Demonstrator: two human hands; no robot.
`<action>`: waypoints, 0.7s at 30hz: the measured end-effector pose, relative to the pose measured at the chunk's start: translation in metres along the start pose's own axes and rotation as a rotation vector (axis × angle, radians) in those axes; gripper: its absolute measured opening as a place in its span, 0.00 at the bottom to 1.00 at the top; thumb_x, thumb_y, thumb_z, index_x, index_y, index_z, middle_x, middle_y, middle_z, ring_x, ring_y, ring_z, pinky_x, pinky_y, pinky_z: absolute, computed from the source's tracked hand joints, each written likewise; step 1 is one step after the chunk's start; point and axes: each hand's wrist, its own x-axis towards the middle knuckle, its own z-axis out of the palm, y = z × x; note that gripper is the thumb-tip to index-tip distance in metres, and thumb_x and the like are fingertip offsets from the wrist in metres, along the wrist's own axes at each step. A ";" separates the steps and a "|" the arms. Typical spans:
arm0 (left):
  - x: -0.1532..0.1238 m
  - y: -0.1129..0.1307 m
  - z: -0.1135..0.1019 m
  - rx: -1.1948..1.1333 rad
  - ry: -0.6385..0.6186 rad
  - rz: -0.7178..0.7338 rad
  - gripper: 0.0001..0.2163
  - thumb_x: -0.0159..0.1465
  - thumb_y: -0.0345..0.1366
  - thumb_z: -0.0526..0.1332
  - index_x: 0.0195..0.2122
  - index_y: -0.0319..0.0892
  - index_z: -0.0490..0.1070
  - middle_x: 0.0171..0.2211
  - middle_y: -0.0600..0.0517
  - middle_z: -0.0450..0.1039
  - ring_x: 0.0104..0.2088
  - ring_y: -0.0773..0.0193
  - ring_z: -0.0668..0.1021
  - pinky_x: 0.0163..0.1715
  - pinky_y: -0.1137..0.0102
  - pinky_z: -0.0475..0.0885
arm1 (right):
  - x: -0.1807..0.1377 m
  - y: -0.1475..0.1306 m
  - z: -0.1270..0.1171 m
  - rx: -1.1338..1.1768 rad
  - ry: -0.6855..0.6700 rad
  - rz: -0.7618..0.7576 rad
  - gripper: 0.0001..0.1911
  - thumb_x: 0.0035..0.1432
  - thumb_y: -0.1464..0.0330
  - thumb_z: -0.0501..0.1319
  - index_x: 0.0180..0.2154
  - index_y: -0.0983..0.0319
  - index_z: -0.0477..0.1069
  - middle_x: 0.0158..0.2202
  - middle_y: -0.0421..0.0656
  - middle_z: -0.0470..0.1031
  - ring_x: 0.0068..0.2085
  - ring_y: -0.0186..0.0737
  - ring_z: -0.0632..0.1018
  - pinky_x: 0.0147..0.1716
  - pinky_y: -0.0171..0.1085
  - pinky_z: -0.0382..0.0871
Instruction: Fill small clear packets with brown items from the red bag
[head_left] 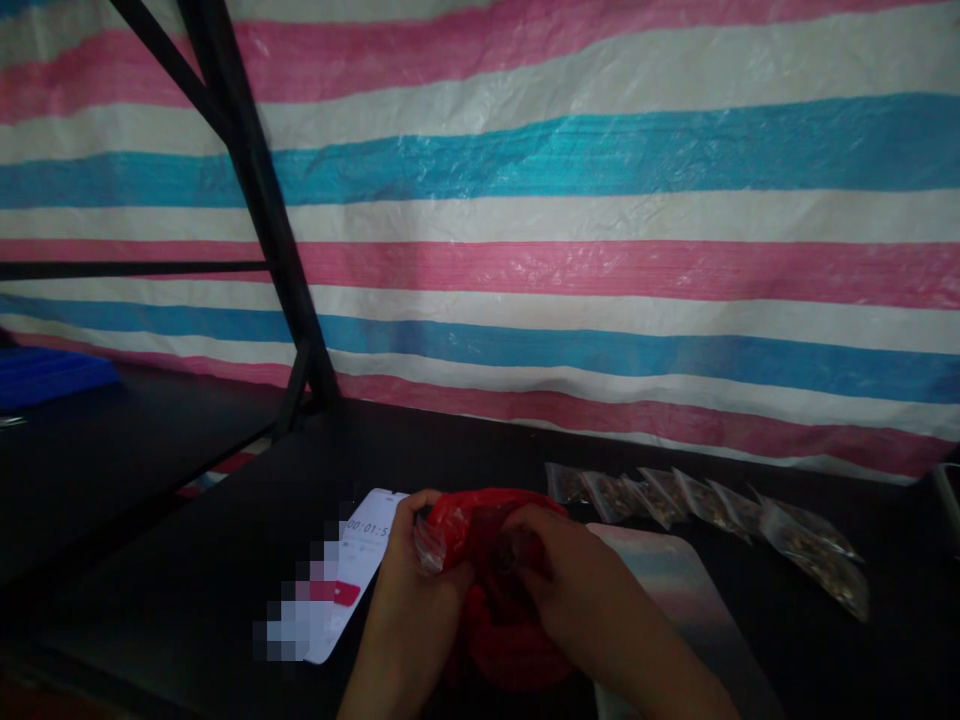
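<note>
A thin, glossy red plastic bag [514,655] is at the near middle of the matte black tabletop [187,590], between the person's two hands. The left hand [424,600] is clamped on the left side of its mouth, fingers outside and thumb towards the inner edge, presumably because such limp film would fold in on itself without a grip. The right hand [581,570] reaches into the opening from the right, thumb and fingers bent around its dark middle — whether they are closed on anything there, I cannot tell. The bag sits close to the body, which likely lets both wrists angle inward and the eyes look down into it. A white-screened phone showing a timer [364,560] lies just left of the left hand, face up, probably so the count can be read at a glance. To the right, a smooth silvery flat panel [682,580] runs partly beneath the right forearm. Beyond it, small clear plastic pouches with brownish contents [686,500] lie overlapping in a slanting row — an arrangement that seems to keep them gathered yet easy to tell apart.
</note>
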 end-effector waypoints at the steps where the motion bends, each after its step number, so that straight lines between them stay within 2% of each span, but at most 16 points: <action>1: 0.000 0.000 0.000 -0.017 -0.031 -0.006 0.27 0.48 0.30 0.67 0.51 0.46 0.68 0.38 0.53 0.80 0.36 0.55 0.85 0.37 0.62 0.82 | 0.000 0.001 -0.001 0.024 0.006 0.004 0.20 0.59 0.81 0.58 0.47 0.57 0.78 0.50 0.43 0.84 0.52 0.45 0.81 0.50 0.40 0.70; 4: 0.000 0.001 -0.003 0.002 -0.077 -0.003 0.30 0.50 0.30 0.69 0.56 0.47 0.67 0.43 0.50 0.81 0.40 0.53 0.85 0.39 0.62 0.82 | -0.001 0.002 -0.005 0.064 0.007 0.034 0.20 0.58 0.81 0.58 0.49 0.58 0.76 0.51 0.44 0.84 0.52 0.45 0.82 0.52 0.39 0.71; 7: 0.000 0.005 -0.007 0.043 -0.098 -0.005 0.34 0.53 0.36 0.72 0.61 0.48 0.65 0.45 0.50 0.81 0.39 0.53 0.86 0.39 0.61 0.82 | -0.002 0.000 -0.007 0.073 0.010 0.061 0.22 0.60 0.80 0.59 0.53 0.59 0.75 0.53 0.46 0.83 0.54 0.46 0.82 0.55 0.40 0.71; 9: 0.001 0.007 -0.011 0.067 -0.099 -0.002 0.35 0.54 0.40 0.74 0.63 0.49 0.65 0.43 0.52 0.81 0.38 0.53 0.85 0.40 0.60 0.82 | -0.002 -0.002 -0.008 0.087 0.016 0.069 0.22 0.61 0.80 0.59 0.54 0.58 0.75 0.54 0.46 0.83 0.55 0.45 0.82 0.56 0.40 0.71; 13: 0.006 0.009 -0.024 0.201 -0.060 0.096 0.37 0.55 0.45 0.75 0.64 0.50 0.65 0.39 0.55 0.78 0.37 0.56 0.84 0.44 0.61 0.79 | -0.001 -0.006 -0.010 0.121 0.050 0.081 0.19 0.62 0.79 0.62 0.53 0.58 0.76 0.53 0.46 0.84 0.55 0.46 0.82 0.56 0.41 0.71; 17: 0.010 0.010 -0.038 0.229 -0.095 0.123 0.35 0.61 0.51 0.71 0.66 0.51 0.60 0.36 0.58 0.76 0.35 0.59 0.81 0.39 0.65 0.77 | 0.000 -0.009 -0.013 0.137 0.068 0.122 0.17 0.64 0.78 0.62 0.52 0.60 0.76 0.52 0.47 0.85 0.53 0.46 0.84 0.54 0.41 0.72; 19: 0.011 0.014 -0.043 0.232 -0.030 0.152 0.33 0.60 0.56 0.69 0.62 0.49 0.63 0.35 0.56 0.77 0.34 0.58 0.80 0.36 0.65 0.76 | 0.001 -0.010 -0.013 0.111 0.092 0.153 0.14 0.65 0.77 0.63 0.50 0.61 0.77 0.50 0.48 0.85 0.52 0.47 0.84 0.53 0.41 0.72; 21: 0.012 0.022 -0.047 0.241 0.086 0.190 0.32 0.57 0.60 0.69 0.56 0.48 0.66 0.34 0.54 0.77 0.33 0.55 0.80 0.34 0.63 0.76 | 0.001 -0.011 -0.012 0.106 0.112 0.166 0.12 0.65 0.77 0.63 0.49 0.61 0.78 0.48 0.48 0.86 0.51 0.48 0.84 0.52 0.41 0.73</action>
